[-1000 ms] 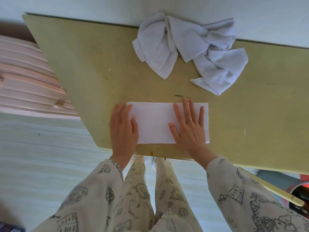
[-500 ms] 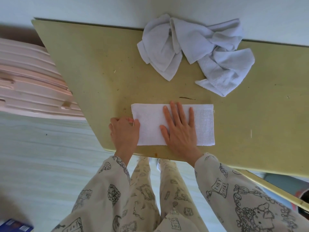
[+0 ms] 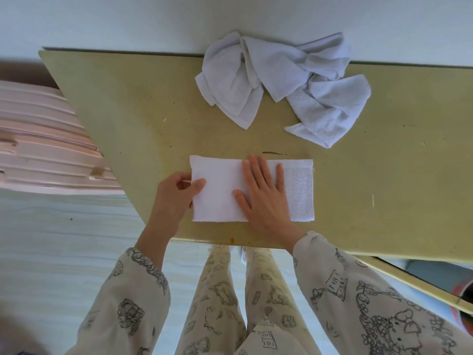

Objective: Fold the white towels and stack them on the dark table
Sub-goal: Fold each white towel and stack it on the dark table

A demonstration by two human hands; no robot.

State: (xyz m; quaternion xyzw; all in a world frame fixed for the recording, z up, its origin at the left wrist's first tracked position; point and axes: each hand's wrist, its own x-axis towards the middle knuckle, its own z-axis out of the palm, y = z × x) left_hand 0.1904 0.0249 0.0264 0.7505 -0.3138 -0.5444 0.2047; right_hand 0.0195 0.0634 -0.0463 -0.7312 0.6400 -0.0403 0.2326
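A white towel, folded into a long strip, lies near the front edge of the olive table. My left hand pinches the strip's left end, thumb on top and fingers under the edge. My right hand presses flat on the strip's middle with straight fingers. The right end of the strip stays uncovered. A heap of crumpled white towels lies at the table's far edge against the wall.
A pale pink ribbed case stands to the left of the table. The wall runs along the table's far side. A yellow bar and a reddish object show at lower right. My patterned trouser legs stand under the front edge.
My left hand went from lying flat at the strip's left end to pinching that end. My right hand slid left from the right part to the middle.
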